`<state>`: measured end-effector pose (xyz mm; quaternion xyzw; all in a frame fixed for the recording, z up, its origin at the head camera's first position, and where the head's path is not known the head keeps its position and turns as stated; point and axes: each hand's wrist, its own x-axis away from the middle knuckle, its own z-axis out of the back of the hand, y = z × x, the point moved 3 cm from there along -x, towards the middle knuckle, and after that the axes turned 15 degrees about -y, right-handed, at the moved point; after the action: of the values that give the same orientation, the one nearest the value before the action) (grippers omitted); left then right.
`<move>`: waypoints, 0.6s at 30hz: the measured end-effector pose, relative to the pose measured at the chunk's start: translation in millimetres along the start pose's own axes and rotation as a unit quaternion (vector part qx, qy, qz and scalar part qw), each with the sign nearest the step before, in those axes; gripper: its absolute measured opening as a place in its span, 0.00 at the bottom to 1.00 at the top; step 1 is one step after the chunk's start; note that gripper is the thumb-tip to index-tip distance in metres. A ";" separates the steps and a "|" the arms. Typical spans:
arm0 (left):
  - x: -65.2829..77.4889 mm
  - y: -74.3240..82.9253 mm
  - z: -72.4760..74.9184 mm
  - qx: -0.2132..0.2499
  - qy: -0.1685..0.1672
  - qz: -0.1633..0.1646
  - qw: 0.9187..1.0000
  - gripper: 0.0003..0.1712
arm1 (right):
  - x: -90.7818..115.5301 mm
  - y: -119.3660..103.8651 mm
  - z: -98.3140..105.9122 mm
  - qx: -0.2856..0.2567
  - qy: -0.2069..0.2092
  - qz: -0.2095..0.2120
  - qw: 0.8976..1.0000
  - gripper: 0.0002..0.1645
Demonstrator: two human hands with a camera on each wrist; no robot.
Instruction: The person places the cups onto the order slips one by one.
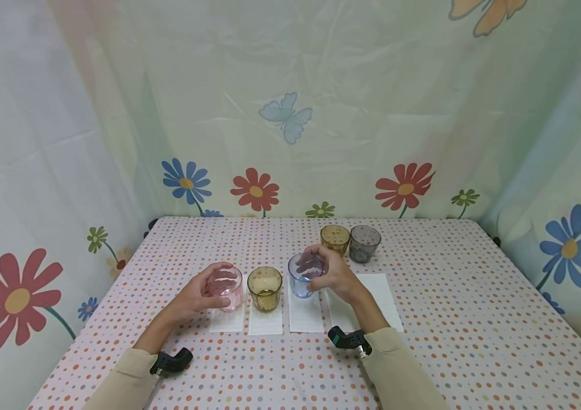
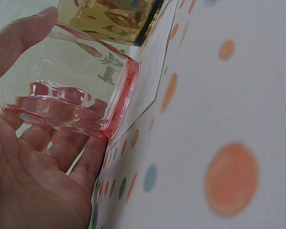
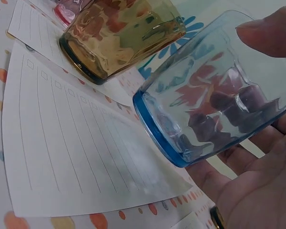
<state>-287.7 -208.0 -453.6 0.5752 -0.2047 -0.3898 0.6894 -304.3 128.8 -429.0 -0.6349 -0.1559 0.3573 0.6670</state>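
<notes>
At the left, my left hand grips a clear pink glass, its thumb on the near side and fingers behind. In the left wrist view the pink glass has its base right at a paper sheet's edge. My right hand holds a clear blue glass between thumb and fingers. The blue glass is close over a lined white sheet in the right wrist view. Between the hands stands an amber glass on its own sheet.
Behind the right hand stand a second amber glass and a grey glass, side by side. A wider white sheet lies under the right forearm. The dotted tablecloth covers the table, with a flowered curtain behind.
</notes>
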 end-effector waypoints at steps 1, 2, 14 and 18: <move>0.0 0.0 0.0 -0.001 0.001 0.001 1.000 0.43 | 0.0 0.3 -0.1 -0.001 -0.006 -0.002 1.000 0.42; 0.1 0.1 0.1 -0.003 0.001 0.001 1.000 0.43 | 0.0 0.7 -0.2 -0.004 -0.012 -0.004 1.000 0.42; 0.4 0.0 0.0 -0.003 0.001 0.003 1.000 0.44 | 3.8 3.7 0.1 -0.004 -0.013 -0.052 0.999 0.46; 0.5 -0.1 0.0 -0.002 0.002 0.004 1.000 0.44 | 3.7 3.7 -0.8 -0.001 -0.015 -0.064 0.998 0.47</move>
<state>-287.5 -208.4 -453.8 0.5738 -0.2052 -0.3862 0.6924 -302.2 130.5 -433.5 -0.6187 -0.2064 0.3230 0.6857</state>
